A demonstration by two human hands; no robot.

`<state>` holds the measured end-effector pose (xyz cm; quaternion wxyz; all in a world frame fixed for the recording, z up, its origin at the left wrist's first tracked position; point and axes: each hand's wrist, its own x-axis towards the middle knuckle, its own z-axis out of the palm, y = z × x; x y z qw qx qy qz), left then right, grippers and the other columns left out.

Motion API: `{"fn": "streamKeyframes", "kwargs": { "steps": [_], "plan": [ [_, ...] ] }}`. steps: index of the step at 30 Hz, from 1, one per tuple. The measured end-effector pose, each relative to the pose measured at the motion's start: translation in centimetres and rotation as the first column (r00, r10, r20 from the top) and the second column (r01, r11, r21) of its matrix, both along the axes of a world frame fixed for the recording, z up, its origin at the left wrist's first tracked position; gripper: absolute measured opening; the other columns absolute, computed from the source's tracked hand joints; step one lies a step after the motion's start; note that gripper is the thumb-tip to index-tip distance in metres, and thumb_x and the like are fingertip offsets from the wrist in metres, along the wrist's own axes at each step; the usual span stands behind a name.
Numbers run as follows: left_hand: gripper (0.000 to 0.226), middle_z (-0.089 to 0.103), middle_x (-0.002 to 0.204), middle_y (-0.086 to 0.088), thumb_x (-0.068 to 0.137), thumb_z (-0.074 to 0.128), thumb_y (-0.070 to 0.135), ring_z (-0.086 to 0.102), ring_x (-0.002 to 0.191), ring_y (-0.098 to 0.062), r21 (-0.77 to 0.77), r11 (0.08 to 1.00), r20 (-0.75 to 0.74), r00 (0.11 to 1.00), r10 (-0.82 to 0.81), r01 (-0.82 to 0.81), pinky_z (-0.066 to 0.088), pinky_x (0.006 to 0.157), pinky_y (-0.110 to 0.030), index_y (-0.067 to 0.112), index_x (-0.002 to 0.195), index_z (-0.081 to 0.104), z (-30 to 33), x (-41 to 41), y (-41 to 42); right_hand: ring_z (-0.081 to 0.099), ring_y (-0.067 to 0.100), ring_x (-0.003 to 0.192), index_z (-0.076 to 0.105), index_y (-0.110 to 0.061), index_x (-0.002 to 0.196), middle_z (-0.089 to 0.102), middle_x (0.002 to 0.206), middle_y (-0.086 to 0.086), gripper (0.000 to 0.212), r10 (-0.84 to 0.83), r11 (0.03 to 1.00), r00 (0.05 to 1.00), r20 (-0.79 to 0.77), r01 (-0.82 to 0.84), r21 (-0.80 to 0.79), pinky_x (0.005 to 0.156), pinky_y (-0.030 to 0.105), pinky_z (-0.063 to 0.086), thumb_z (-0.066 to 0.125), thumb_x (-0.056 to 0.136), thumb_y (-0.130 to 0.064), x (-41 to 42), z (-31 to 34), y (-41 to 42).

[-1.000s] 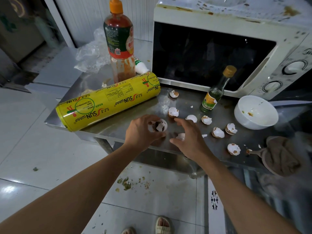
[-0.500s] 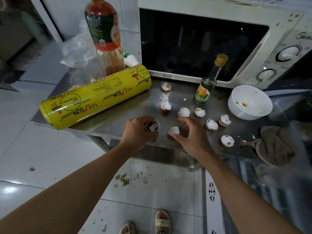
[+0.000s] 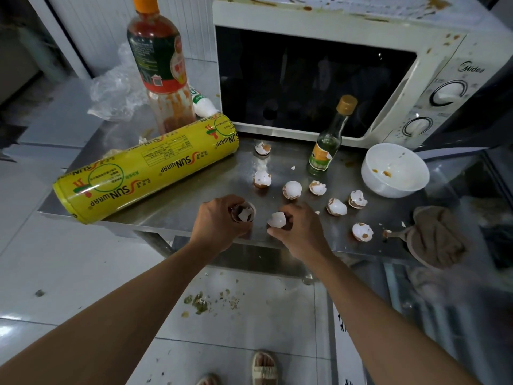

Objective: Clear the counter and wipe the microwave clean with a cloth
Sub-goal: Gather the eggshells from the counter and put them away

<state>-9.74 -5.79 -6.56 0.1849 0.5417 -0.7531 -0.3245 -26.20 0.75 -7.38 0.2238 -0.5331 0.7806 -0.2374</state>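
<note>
Eggshells in hand: left hand (image 3: pixel 219 222) cupped around a stack of nested brown shell halves (image 3: pixel 244 212); right hand (image 3: pixel 298 232) pinching a single white shell half (image 3: pixel 277 219) between thumb and fingers, lifted just off the counter, close beside the left hand's stack.
Change since a second ago: right hand then flat over a shell on the steel, now closed on that shell and raised toward the left; left hand's stack unchanged in grip.
Meaning for the task: clearing under way, one more shell about to join the stack; wiping not yet begun.
Shells left on the counter: seven halves scattered on the stainless counter (image 3: pixel 180 207), nearest (image 3: pixel 292 189) just behind the right hand, farthest (image 3: pixel 262 148) near the microwave door.
Microwave: white microwave (image 3: pixel 361 31) at the back of the counter, door shut, top spattered with brown stains.
Cloth: brown cloth (image 3: pixel 440 236) bunched in a dish at the right edge, untouched, well apart from both hands.
Other clutter: small green glass bottle (image 3: pixel 327 145) upright before the door; white bowl (image 3: pixel 395 169) with food traces to its right; yellow cling-wrap roll (image 3: pixel 147 165) lying on the left; tall sauce bottle (image 3: pixel 162 65) standing behind it.
Likely next need: a place to drop the gathered shells, none visible here.
</note>
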Motion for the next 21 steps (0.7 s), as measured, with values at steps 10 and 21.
{"fn": "streamKeyframes", "kwargs": {
  "steps": [10, 21],
  "plan": [
    [0.042, 0.068, 0.095, 0.006, 0.064, 0.083, 0.022, 0.061, 0.083, -0.008, -0.005, 1.000, -0.046, 0.999, -0.004, 0.004, 0.042, 0.067, -0.011, 0.023, 0.102, 0.068, 0.7, -0.8, -0.6, 0.052, 0.023, 0.102, 0.062, -0.013, 0.113, 0.057, 0.113, 0.009, 0.038, -0.108, 0.981, 0.994, -0.023, 0.103, -0.163, 0.082, 0.026, 0.039, 0.073, 0.078, -0.023, -1.5, 0.9, -0.3],
    [0.041, 0.067, 0.093, 0.007, 0.065, 0.082, 0.020, 0.061, 0.083, -0.008, -0.026, 0.999, -0.062, 0.998, 0.018, -0.019, 0.044, 0.068, -0.011, 0.022, 0.103, 0.068, 0.7, -1.4, -2.3, 0.044, 0.023, 0.113, 0.062, -0.020, 0.119, 0.058, 0.122, 0.001, 0.044, -0.091, 0.990, 0.971, -0.219, 0.065, -0.125, 0.084, 0.025, 0.022, 0.072, 0.077, -0.026, -3.8, -0.3, -4.2]
  ]
}}
